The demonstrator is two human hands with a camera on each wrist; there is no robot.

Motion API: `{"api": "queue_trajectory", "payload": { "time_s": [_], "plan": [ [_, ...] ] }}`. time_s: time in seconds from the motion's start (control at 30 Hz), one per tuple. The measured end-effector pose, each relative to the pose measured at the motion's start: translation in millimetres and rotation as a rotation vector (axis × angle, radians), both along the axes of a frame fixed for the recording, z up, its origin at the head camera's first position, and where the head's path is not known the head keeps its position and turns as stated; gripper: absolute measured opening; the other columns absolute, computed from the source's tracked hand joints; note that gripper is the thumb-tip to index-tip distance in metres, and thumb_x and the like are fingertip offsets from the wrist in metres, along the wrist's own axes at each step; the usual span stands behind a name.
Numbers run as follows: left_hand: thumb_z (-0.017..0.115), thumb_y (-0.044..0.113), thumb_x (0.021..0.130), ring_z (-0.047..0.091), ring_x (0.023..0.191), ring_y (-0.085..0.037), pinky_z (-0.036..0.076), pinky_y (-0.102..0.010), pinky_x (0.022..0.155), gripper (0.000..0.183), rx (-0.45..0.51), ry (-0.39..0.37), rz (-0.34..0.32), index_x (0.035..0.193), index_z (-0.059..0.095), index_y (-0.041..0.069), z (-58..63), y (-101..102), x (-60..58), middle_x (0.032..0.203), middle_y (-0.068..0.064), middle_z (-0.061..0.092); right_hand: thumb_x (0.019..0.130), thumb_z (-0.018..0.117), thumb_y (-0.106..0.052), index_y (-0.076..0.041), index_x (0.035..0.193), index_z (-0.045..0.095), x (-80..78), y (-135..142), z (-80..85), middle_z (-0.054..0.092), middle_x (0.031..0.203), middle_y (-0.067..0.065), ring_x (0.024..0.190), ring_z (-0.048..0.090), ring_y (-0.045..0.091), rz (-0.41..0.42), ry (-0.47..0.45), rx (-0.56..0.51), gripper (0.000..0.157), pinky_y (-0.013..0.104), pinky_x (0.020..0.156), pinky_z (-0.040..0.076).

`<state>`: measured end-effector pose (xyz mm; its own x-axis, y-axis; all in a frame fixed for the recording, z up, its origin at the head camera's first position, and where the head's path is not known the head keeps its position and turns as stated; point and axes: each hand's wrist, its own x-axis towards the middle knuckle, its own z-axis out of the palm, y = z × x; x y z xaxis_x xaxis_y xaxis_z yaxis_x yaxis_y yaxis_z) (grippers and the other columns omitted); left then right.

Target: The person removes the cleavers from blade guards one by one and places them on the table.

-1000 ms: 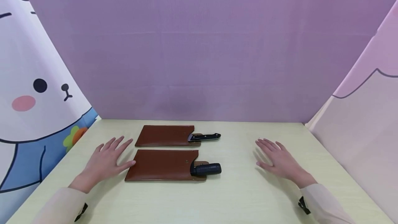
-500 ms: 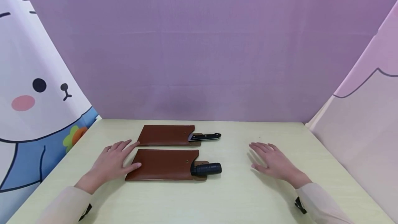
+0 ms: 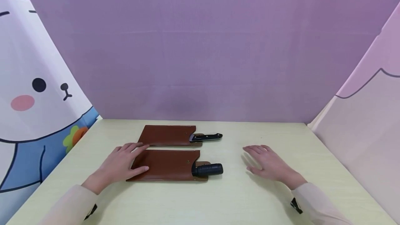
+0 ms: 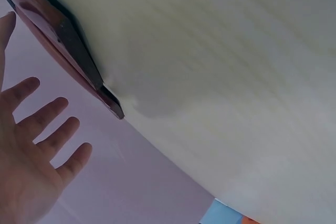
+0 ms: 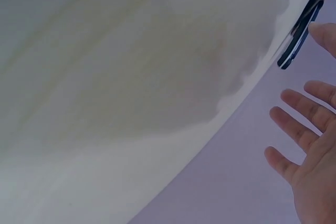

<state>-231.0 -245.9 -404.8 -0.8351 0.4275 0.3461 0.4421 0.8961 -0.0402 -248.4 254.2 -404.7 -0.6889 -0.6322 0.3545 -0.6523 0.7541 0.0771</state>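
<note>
Two brown leather-look knife sheaths lie one behind the other on the table, each with a knife handle sticking out to the right. From the far sheath (image 3: 167,135) comes a slim black riveted handle (image 3: 207,137). A thicker ribbed black handle (image 3: 208,169) comes out of the near sheath (image 3: 168,166); both blades are almost wholly hidden. My left hand (image 3: 120,166) is spread over the near sheath's left end, holding nothing; in the left wrist view its fingers appear apart from the sheaths. To the right of the handles, my right hand (image 3: 270,166) hovers with fingers extended, holding nothing.
The pale wood-grain table (image 3: 187,204) stretches in front of both hands. Behind it stands a purple backdrop (image 3: 203,44). A cartoon-printed cloth (image 3: 47,121) borders the left side, and a pink and white cloth (image 3: 368,124) the right.
My left hand has moved rightward, from beside the near sheath to over its left end. My right hand has moved leftward, closer to the handles. The sheaths stay in place.
</note>
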Motion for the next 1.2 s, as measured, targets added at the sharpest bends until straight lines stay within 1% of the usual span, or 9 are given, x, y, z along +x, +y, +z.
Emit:
{"api": "queue_trajectory", "payload": {
  "time_s": [0.13, 0.3, 0.53, 0.73, 0.9, 1.07, 1.2],
  "plan": [
    [0.063, 0.061, 0.073, 0.052, 0.111, -0.032, 0.043, -0.053, 0.084, 0.070, 0.011, -0.001, -0.041, 0.128, 0.053, 0.018, 1.9, 6, 0.3, 0.125, -0.008, 0.055, 0.079, 0.066, -0.038, -0.008, 0.129, 0.050, 0.9, -8, 1.3, 0.057, 0.124, 0.008, 0.113, 0.053, 0.026, 0.015, -0.019, 0.000, 0.060, 0.048, 0.096, 0.038],
    [0.062, 0.061, 0.074, 0.053, 0.110, -0.030, 0.044, -0.051, 0.083, 0.068, 0.005, -0.006, -0.084, 0.128, 0.053, 0.020, 2.3, 12, 0.7, 0.123, -0.007, 0.056, 0.078, 0.066, -0.038, -0.009, 0.127, 0.051, 4.2, -21, 4.8, 0.058, 0.122, 0.005, 0.113, 0.054, 0.024, 0.048, -0.040, 0.016, 0.059, 0.045, 0.096, 0.038],
    [0.060, 0.064, 0.074, 0.052, 0.113, -0.024, 0.044, -0.048, 0.082, 0.068, 0.010, -0.031, -0.118, 0.127, 0.054, 0.022, 1.5, 20, -0.1, 0.123, -0.003, 0.056, 0.077, 0.067, -0.039, -0.010, 0.128, 0.051, 8.8, -37, 8.6, 0.058, 0.122, 0.004, 0.114, 0.053, 0.022, 0.086, -0.077, 0.036, 0.061, 0.043, 0.097, 0.037],
    [0.056, 0.068, 0.074, 0.053, 0.112, -0.024, 0.043, -0.048, 0.085, 0.069, 0.009, -0.077, -0.152, 0.127, 0.053, 0.024, 2.9, 26, -1.9, 0.121, 0.000, 0.056, 0.077, 0.067, -0.042, -0.012, 0.128, 0.050, 10.7, -51, 9.9, 0.058, 0.121, 0.001, 0.112, 0.054, 0.020, 0.124, -0.097, 0.062, 0.062, 0.041, 0.097, 0.038],
    [0.055, 0.070, 0.073, 0.052, 0.113, -0.023, 0.042, -0.049, 0.088, 0.072, 0.012, -0.124, -0.178, 0.128, 0.052, 0.023, 5.4, 31, -2.1, 0.122, 0.000, 0.055, 0.078, 0.066, -0.044, -0.014, 0.128, 0.050, 12.6, -64, 13.9, 0.059, 0.120, -0.001, 0.111, 0.054, 0.017, 0.157, -0.106, 0.063, 0.060, 0.040, 0.097, 0.038],
    [0.054, 0.072, 0.071, 0.050, 0.116, -0.025, 0.041, -0.050, 0.090, 0.075, 0.016, -0.167, -0.182, 0.129, 0.051, 0.025, 6.8, 35, -3.2, 0.124, 0.001, 0.053, 0.079, 0.065, -0.044, -0.016, 0.127, 0.051, 13.6, -76, 16.4, 0.059, 0.118, -0.003, 0.110, 0.054, 0.015, 0.184, -0.131, 0.055, 0.058, 0.038, 0.097, 0.039],
    [0.052, 0.076, 0.069, 0.048, 0.118, -0.027, 0.039, -0.053, 0.091, 0.079, 0.020, -0.217, -0.185, 0.131, 0.049, 0.026, 7.7, 40, -5.1, 0.126, 0.002, 0.051, 0.079, 0.065, -0.043, -0.016, 0.126, 0.052, 13.9, -85, 17.2, 0.059, 0.118, -0.003, 0.110, 0.054, 0.016, 0.212, -0.137, 0.055, 0.056, 0.038, 0.096, 0.039]
  ]
}}
